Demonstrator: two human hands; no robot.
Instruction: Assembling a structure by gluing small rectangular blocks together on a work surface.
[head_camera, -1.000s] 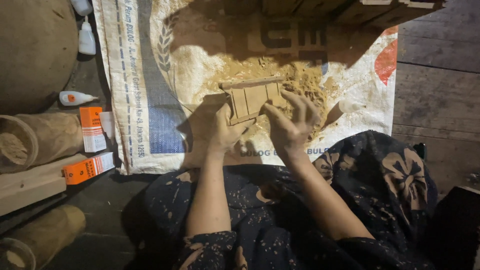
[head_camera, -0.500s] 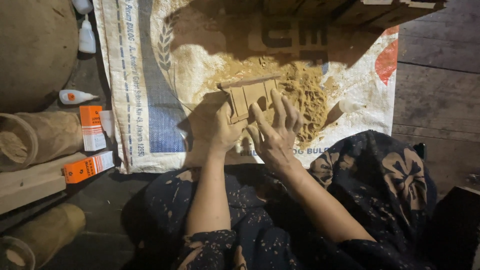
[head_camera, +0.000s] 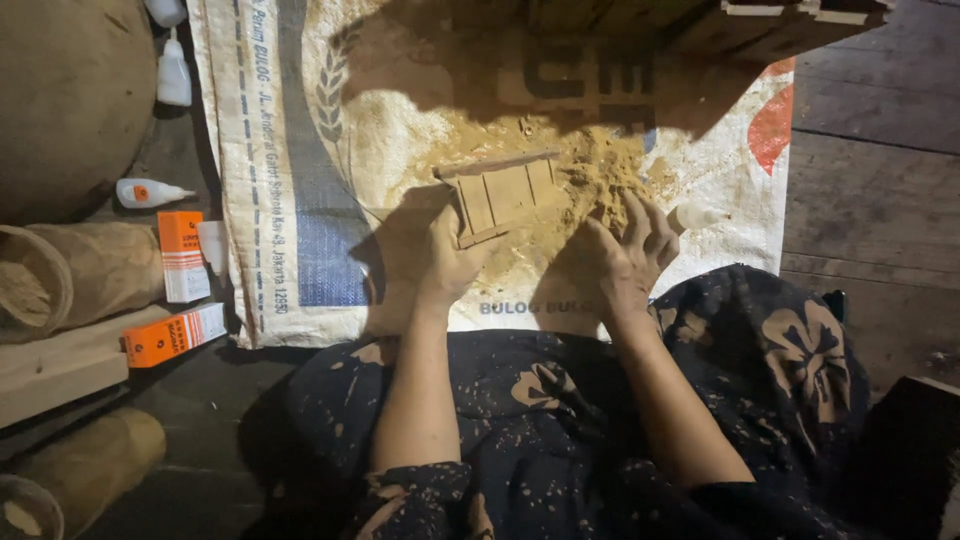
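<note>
Dim wooden floorboards run under a spread-out woven sack, white with blue stripes and a red patch, which serves as the work surface. On the middle of the sack lies a heap of tan sawdust. The left hand is closed around the lower edge of a small wooden panel piece, made of flat slats with a strip along the top, and holds it tilted just above the sack, beside the sawdust. The right hand is apart from the panel, to its right, fingers spread and open, palm down over the edge of the sawdust, holding nothing that can be made out. Just beyond its fingertips lies a small white glue bottle. Off the sack to the left are another white bottle with an orange band, two orange boxes, rolls of burlap and a length of pale timber. A dark flowered garment covers the person's lap.
</note>
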